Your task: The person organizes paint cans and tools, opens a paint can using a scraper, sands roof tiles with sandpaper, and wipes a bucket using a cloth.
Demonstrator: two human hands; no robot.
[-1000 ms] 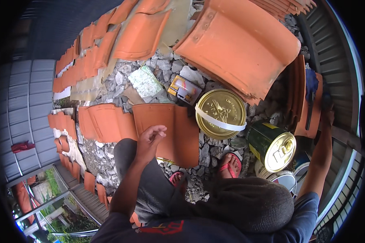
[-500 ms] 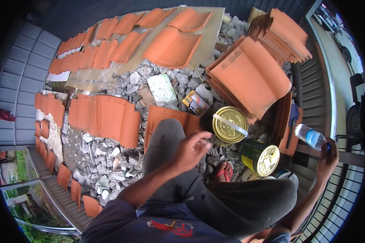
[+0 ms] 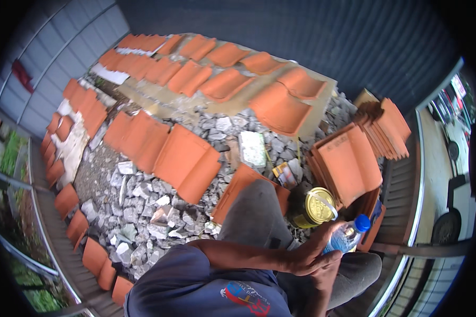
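A clear plastic water bottle with a blue cap leans up and to the right above my raised knee. Around its lower part both hands are closed: my left hand lies along the near left side, and my right hand comes up from below. Some fingers are hidden behind the bottle and each other. Just beyond the bottle stands a dark tin can with a gold lid and a pale strip across it.
Grey broken stones surround my legs. Stacked orange roof tiles stand right of a small yellow-and-orange packet and a pale speckled block. More tiles lie in rows leftward. Metal sheeting walls the far side.
My right hand has brought the bottle inward from the far right, and its cap now points up. My left hand has moved over and closed on it. The view has turned.
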